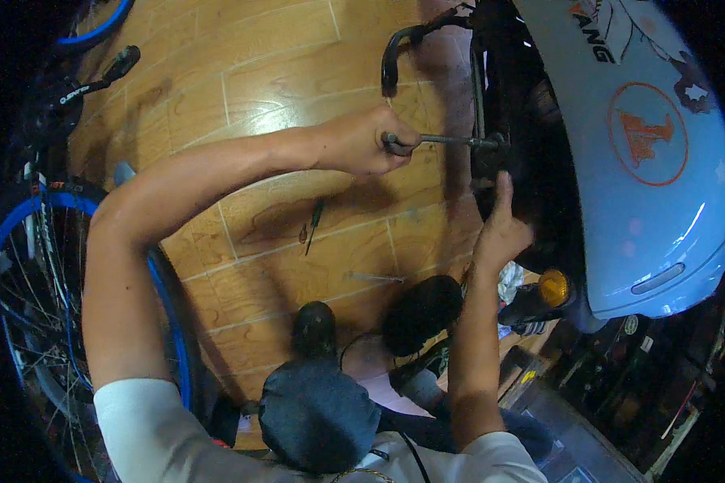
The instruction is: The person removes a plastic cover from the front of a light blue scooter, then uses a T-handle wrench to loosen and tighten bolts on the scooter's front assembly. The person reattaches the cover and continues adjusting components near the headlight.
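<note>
A: Nearest you, your denim-clad knee [318,414] sits low in the head view, between your forearms.

B: And my left hand [361,142]?

A: You have it fisted tight round the handle of a long-shafted wrench [439,140] (shaft lying level), its far end on the black wheel [511,121] under the scooter's pale blue fender [660,177].

B: My right hand [501,231]?

A: Your fingers lie flat against the tyre just below the wrench tip, gripping nothing.

B: Anything else around?

A: A screwdriver [312,225] lies on the wooden floor [242,72], well apart; a blue-rimmed bicycle wheel [32,282] stands at your left.
</note>
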### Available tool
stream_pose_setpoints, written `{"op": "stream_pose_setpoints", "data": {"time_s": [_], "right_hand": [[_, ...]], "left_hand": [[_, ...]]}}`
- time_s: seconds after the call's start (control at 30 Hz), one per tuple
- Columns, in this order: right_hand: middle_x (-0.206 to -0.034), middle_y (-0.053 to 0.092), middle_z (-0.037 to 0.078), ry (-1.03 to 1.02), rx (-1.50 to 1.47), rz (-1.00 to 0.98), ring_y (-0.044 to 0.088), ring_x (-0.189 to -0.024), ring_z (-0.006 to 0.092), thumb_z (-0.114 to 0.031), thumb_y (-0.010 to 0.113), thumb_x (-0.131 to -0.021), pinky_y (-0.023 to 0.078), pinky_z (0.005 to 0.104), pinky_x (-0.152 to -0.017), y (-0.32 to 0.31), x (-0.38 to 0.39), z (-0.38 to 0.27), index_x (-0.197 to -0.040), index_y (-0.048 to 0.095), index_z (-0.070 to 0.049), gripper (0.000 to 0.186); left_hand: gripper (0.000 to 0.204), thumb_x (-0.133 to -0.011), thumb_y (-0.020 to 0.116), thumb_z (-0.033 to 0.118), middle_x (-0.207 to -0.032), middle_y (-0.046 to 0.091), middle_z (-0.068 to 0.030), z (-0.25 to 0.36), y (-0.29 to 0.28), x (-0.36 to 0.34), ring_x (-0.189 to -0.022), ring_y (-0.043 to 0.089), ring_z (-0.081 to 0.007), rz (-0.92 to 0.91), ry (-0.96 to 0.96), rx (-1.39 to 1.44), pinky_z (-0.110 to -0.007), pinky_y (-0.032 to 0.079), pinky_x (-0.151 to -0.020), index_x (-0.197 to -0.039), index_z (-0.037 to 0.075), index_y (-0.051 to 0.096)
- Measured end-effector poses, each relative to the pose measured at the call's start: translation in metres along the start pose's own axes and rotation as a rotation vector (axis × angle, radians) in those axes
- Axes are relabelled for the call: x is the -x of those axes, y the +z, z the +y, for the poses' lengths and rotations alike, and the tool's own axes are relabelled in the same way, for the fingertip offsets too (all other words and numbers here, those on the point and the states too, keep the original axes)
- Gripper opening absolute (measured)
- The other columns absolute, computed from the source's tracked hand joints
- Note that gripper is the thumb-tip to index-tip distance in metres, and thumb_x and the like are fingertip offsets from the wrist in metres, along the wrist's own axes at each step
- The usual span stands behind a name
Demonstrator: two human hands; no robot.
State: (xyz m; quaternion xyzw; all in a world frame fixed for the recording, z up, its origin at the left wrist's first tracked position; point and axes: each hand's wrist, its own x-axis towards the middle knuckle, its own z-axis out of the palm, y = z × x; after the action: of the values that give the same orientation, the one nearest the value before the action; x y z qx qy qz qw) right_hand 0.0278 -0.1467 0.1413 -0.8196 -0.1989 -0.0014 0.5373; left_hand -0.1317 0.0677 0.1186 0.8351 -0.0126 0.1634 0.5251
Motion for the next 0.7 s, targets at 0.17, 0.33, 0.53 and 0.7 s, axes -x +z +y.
{"op": "stream_pose_setpoints", "data": {"time_s": [0.17, 0.33, 0.53, 0.7], "right_hand": [[-0.107, 0.076, 0.013, -0.056, 0.04, -0.003, 0.068, -0.095, 0.0215, -0.028, 0.08, -0.091, 0.051, 0.0356, -0.092, 0.007, -0.007, -0.005, -0.109, 0.075, 0.004, 0.038], [-0.106, 0.076, 0.013, -0.092, 0.065, -0.021, 0.066, -0.094, 0.0212, -0.031, 0.08, -0.091, 0.05, 0.0352, -0.091, 0.008, -0.011, 0.003, -0.109, 0.075, 0.004, 0.04], [-0.105, 0.075, 0.012, -0.05, 0.028, -0.067, 0.065, -0.093, 0.0209, -0.035, 0.079, -0.092, 0.05, 0.0348, -0.091, 0.004, -0.013, -0.003, -0.109, 0.075, 0.004, 0.043], [-0.104, 0.074, 0.011, -0.008, 0.004, -0.118, 0.064, -0.092, 0.0206, -0.038, 0.079, -0.092, 0.049, 0.0344, -0.09, -0.001, -0.012, -0.002, -0.109, 0.074, 0.004, 0.046]], "left_hand": [[0.019, -0.075, 0.069, -0.003, -0.064, 0.054, -0.0135, -0.004, -0.016, -0.01, -0.06, 0.057, -0.0361, -0.108, 0.294, -0.174, -0.044, 0.042, -0.056, -0.072, 0.003, 0.05], [0.01, -0.075, 0.072, 0.007, -0.08, 0.069, -0.0171, -0.008, -0.004, -0.006, -0.078, 0.068, -0.039, -0.06, 0.335, -0.513, -0.051, 0.053, -0.065, -0.082, 0.003, 0.065], [0.022, -0.079, 0.075, 0.013, -0.087, 0.072, -0.0178, 0.02, -0.016, -0.011, -0.085, 0.069, -0.0411, -0.124, 0.107, -0.794, -0.052, 0.055, -0.071, -0.1, 0.008, 0.069], [0.034, -0.095, 0.074, 0.032, -0.09, 0.069, -0.018, 0.026, 0.009, 0.022, -0.078, 0.067, -0.035, 0.129, 0.112, -0.44, -0.045, 0.053, -0.069, -0.117, 0.008, 0.065]]}}
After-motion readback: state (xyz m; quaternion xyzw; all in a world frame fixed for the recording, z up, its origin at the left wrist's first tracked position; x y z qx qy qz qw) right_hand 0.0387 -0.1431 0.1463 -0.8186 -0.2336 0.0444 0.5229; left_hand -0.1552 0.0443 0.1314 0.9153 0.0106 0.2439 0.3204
